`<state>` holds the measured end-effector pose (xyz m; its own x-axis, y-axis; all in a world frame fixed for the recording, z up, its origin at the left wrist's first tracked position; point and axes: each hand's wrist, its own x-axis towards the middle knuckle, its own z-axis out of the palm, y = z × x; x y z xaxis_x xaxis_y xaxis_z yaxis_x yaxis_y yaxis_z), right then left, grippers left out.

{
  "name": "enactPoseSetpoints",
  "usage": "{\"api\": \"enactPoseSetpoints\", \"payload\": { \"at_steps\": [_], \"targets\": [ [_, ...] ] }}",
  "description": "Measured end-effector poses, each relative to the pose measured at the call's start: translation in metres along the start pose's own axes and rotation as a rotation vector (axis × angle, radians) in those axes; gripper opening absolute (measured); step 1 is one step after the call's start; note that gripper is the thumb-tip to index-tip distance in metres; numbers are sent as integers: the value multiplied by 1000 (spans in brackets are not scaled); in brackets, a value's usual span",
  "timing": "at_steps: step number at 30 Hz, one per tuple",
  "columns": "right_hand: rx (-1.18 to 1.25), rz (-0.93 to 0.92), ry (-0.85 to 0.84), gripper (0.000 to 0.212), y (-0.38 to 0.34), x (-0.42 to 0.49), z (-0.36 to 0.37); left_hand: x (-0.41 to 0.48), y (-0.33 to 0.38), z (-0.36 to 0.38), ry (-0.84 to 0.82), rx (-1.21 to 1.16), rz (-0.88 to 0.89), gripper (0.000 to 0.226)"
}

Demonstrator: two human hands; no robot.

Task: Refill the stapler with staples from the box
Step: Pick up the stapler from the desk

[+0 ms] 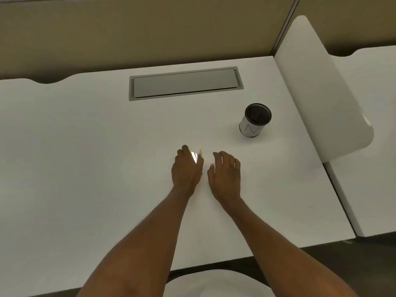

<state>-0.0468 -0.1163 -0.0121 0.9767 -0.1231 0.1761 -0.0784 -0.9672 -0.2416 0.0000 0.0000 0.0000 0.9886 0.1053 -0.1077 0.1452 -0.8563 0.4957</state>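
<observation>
My left hand [186, 168] rests on the white desk [85, 146] and is closed around a small object with a bright white face and yellow edges [196, 155]. Only its top pokes out past my fingers, so I cannot tell whether it is the stapler or the staple box. My right hand [225, 173] hovers just to the right of it, fingers spread and curled downward, holding nothing. The two hands are a few centimetres apart. No other stapler part or loose staples show.
A white cup with a black inside [255, 121] stands upright to the right and beyond my right hand. A grey cable-tray lid [185, 82] is set into the desk further back. A white side panel [317, 82] bounds the desk on the right.
</observation>
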Motion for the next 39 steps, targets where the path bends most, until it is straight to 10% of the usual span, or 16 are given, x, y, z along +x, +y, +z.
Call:
{"api": "enactPoseSetpoints", "payload": {
  "at_steps": [14, 24, 39],
  "targets": [
    [77, 100, -1, 40, 4, 8, -13, 21, 14, 3, -154, -54, -143, 51],
    [989, 474, -377, 39, -13, 35, -36, 1, 9, -11, -105, -163, 24, 32],
    [903, 177, -404, 13, -8, 45, -62, -37, 0, -47, -49, -493, 161, 30]
  ]
}}
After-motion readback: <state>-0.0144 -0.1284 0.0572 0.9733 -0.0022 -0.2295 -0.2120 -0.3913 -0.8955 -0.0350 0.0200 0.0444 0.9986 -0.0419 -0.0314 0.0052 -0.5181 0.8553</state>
